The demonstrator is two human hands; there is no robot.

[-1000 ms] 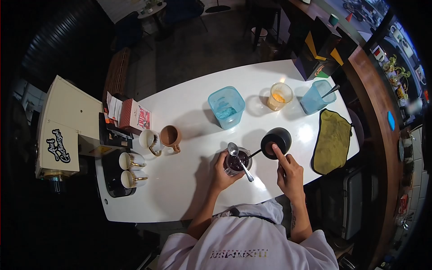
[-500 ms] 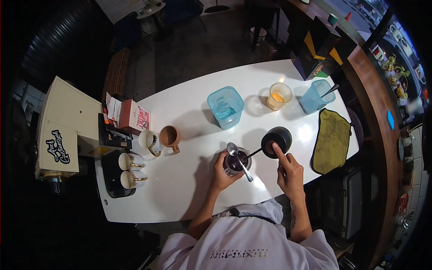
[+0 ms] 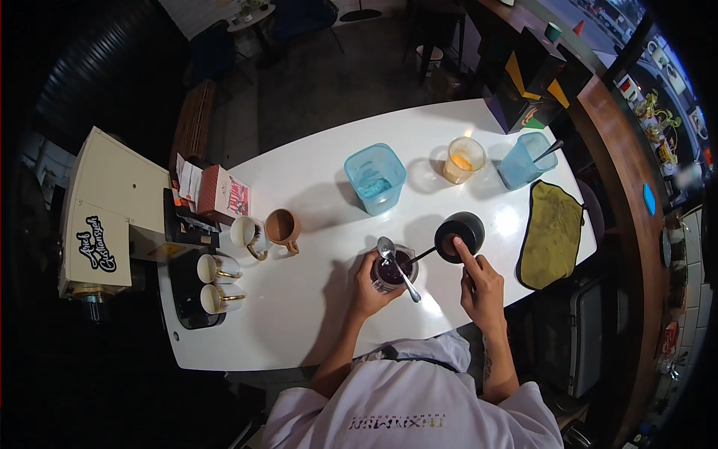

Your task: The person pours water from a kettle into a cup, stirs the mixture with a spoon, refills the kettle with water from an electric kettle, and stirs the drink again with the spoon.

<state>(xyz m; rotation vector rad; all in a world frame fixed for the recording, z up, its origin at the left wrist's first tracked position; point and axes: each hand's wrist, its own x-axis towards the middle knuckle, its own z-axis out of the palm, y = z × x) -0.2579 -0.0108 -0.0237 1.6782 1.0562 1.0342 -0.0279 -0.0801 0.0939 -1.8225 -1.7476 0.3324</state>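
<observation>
- Your left hand [image 3: 372, 290] is curled around a clear glass vessel [image 3: 387, 286] of dark contents, over the glossy white table [image 3: 277, 329].
- A shiny metal spoon [image 3: 401, 272] lies across its rim.
- Your right hand [image 3: 483, 293] grips the black, thin-spouted kettle [image 3: 470, 226], index finger extended onto its top.
- The spout meets the vessel's rim area; you cannot tell whether they touch.

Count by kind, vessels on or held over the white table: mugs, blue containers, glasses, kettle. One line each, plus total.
White mugs with gold handles: 3
Brown round mug: 1
Translucent blue plastic containers: 2
Clear glass with orange contents: 1
Clear glass with dark contents, left hand: 1
Black long-spouted kettle, right hand: 1
Total: 9
</observation>
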